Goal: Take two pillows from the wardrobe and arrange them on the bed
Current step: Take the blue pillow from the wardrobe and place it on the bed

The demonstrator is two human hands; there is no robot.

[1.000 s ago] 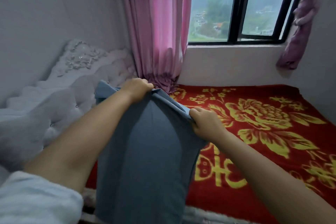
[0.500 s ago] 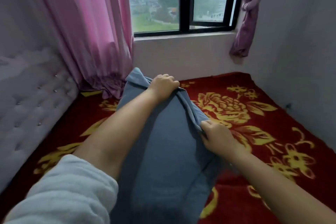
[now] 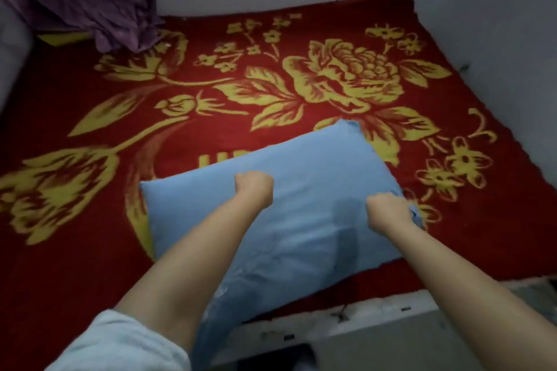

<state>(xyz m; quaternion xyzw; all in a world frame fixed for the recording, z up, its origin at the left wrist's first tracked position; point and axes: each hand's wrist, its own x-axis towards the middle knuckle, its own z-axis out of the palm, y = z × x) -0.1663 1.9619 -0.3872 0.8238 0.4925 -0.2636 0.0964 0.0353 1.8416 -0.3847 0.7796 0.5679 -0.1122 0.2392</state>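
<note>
Blue pillow (image 3: pixel 289 214) is settling flat near the foot edge of the red bed (image 3: pixel 90 250), and I'm gripping it with left hand (image 3: pixel 254 187) and right hand (image 3: pixel 388 211) both fisted in its cover, judging it needs sliding toward the headboard next

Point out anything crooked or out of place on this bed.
The blue pillow lies askew, angled across the red floral blanket near its edge, not squared up. Both fists, left hand and right hand, are on it. The curtain hem spills onto the bed.
</note>
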